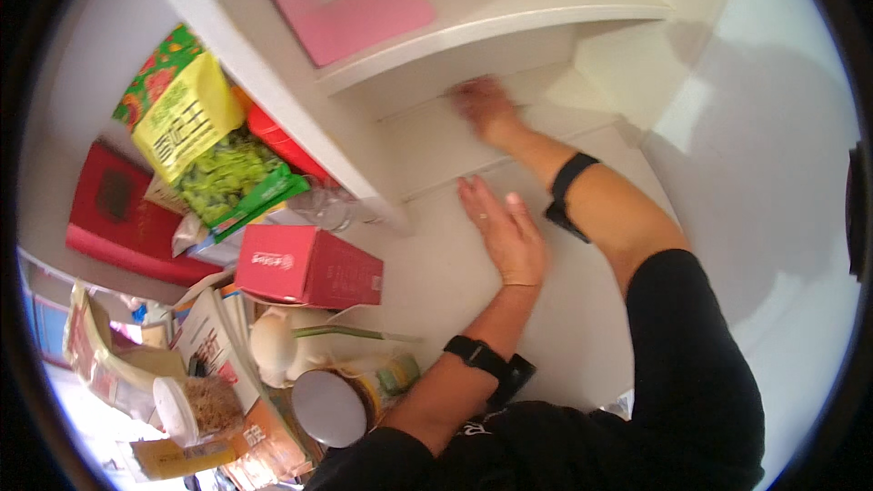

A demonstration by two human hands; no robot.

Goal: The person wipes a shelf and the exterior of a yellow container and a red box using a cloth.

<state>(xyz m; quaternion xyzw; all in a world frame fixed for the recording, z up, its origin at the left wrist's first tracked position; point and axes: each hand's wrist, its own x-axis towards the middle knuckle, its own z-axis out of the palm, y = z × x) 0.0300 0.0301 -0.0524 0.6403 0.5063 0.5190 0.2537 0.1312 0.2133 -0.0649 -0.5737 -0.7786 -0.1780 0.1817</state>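
Note:
My left hand point(506, 239) rests palm down on or just over a white countertop point(430, 259). Its fingers are extended, the thumb is apart, and nothing is in it. Farther in, my right hand point(485, 109) reaches under a white shelf board point(505, 20), low over the back of the same surface. Motion blur hides its fingers, so whether it holds a cloth or anything else is unclear. Seams point(470, 175) run across the surface between the two hands. Black straps with small devices circle both forearms.
A pink sheet point(372, 20) lies on the upper shelf. Left of a white upright panel point(273, 75) are a yellow-green food bag point(198, 129) and a red case point(129, 218). Nearer stand a red box point(307, 266), a lidded jar point(331, 409) and a clear tub point(204, 409). A wall is at right.

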